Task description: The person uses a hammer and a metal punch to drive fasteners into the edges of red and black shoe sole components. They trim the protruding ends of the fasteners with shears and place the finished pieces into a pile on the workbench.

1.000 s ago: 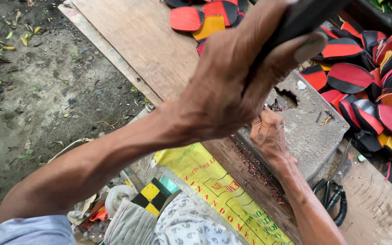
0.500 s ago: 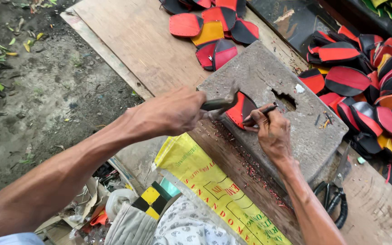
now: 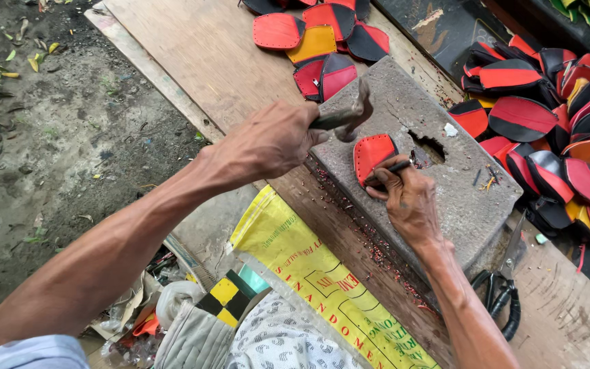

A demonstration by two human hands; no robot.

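My left hand is closed tight around the handle of a hammer, whose head hangs just above the near corner of the grey stone block on the wooden table. My right hand rests on the block with its fingers pinched shut on a thin dark punch, which lies low across the lower edge of a red leather piece. That piece sits flat on the stone, just beside a ragged hole in the block's top. It looks thin, light and floppy, with a stitched black border, so I judge it would slide or curl under a blow unless pinned; the sensible place to hold it is down at the edge nearest me, away from where the hammer lands. The hammer seems heavy at the head, so a firm grip far down the handle suits it. More red, black and orange pieces lie heaped on the table past the block and in a smaller cluster at the top. Black-handled scissors lie at the block's near right corner, and a yellow sack lies spread below it
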